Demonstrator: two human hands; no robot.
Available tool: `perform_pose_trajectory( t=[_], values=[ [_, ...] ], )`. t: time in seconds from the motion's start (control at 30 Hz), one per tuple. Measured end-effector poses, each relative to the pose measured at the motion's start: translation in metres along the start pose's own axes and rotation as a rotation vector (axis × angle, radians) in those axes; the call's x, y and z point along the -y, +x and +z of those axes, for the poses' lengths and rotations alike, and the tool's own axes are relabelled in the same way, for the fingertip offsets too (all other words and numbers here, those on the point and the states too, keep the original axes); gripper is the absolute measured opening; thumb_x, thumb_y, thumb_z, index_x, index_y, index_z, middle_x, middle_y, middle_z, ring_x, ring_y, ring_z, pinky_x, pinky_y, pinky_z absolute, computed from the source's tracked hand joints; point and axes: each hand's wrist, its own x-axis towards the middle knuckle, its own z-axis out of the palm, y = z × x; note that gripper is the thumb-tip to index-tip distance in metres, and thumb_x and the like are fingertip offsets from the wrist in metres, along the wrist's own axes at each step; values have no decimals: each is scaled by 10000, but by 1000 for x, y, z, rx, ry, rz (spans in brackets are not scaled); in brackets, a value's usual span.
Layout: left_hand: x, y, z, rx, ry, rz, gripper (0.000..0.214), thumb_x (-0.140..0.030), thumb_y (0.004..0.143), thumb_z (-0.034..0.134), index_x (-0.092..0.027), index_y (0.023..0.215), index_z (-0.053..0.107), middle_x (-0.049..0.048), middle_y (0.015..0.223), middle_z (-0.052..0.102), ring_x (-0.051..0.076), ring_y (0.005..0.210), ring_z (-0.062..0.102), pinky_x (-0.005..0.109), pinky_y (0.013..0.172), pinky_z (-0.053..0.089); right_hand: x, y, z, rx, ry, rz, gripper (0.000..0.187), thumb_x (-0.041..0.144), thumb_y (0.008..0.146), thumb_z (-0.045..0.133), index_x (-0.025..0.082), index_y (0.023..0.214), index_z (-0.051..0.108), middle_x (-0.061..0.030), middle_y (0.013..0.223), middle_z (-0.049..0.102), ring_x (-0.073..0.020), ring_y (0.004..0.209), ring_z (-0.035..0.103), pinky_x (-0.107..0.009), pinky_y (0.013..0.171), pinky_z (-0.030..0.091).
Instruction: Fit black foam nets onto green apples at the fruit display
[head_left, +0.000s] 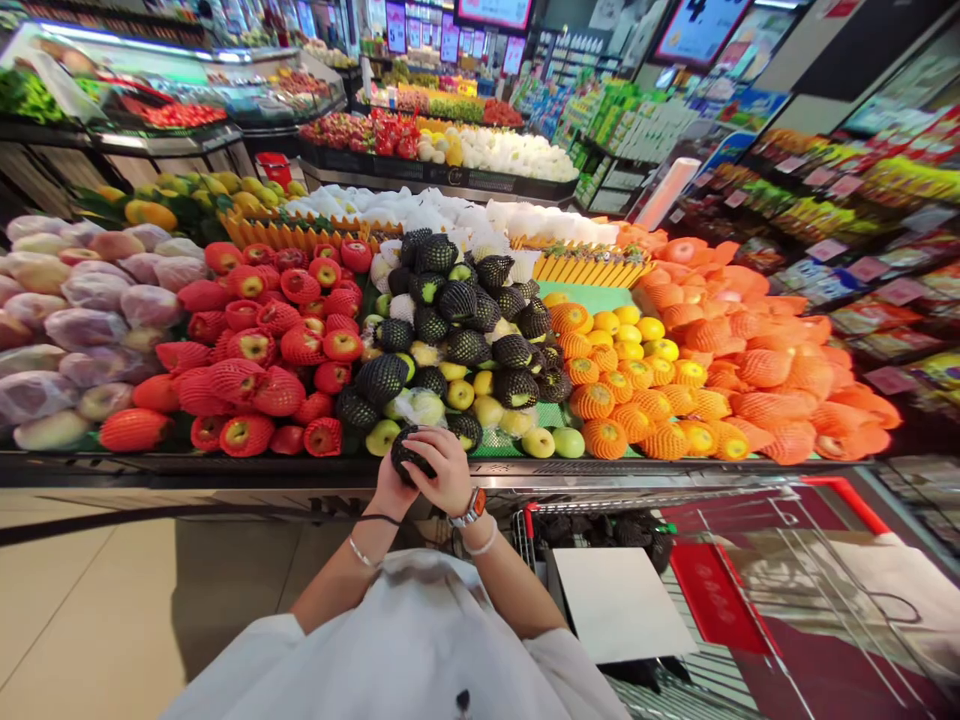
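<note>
My two hands meet at the front edge of the fruit stand, around a round fruit in a black foam net. My left hand cups it from the left and below, its fingers mostly hidden behind the fruit. Over its right side and top lie the curled fingers of my right hand. Just beyond is a heap of black-netted fruit, some showing green skin through the netting. Bare green apples and yellowish fruit lie among and below them.
Red-netted apples and wrapped peaches fill the left side. Orange-netted fruit and yellow citrus are at right. A metal rail edges the stand. A shopping cart holding a white box stands at my right.
</note>
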Motion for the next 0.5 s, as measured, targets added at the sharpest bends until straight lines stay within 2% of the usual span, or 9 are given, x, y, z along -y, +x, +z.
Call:
perform_pose_trajectory(
  t=[0.13,0.23,0.33,0.4,0.5],
  values=[
    [-4,-4,9,-118,-58,-105,301,-135,894,331,-154,967,623,25,706,652,101,632,639,197,656,536,-5,-6,11,-104,30,-43,158,295,853,522,229,909,654,-55,960,705,-194,1066,601,-431,991,444],
    [-6,-6,15,-120,-50,-130,278,-137,889,361,-160,994,618,28,695,660,107,606,637,202,626,541,-10,-13,19,-178,73,-52,186,233,867,456,225,871,642,-53,920,713,-187,1029,628,-438,972,466],
    [-7,-6,17,-106,8,-159,271,-163,882,384,-169,995,631,33,653,663,130,564,632,247,620,554,-13,-21,23,-187,68,-18,265,210,874,386,232,920,645,-66,944,703,-199,1041,626,-468,969,468],
    [-5,-7,19,-75,40,-158,277,-183,873,397,-162,1007,639,51,697,685,155,633,658,289,700,562,-14,-27,23,-212,5,38,292,231,865,386,235,982,654,-88,1067,667,-244,1187,536,-539,1020,400],
    [-3,-10,26,5,70,-121,301,-226,869,405,-137,1019,651,83,841,712,197,854,674,346,858,526,-13,-30,18,-272,-151,190,323,336,823,466,226,1051,666,-105,1343,488,-358,1404,182,-657,1066,231]
  ],
)
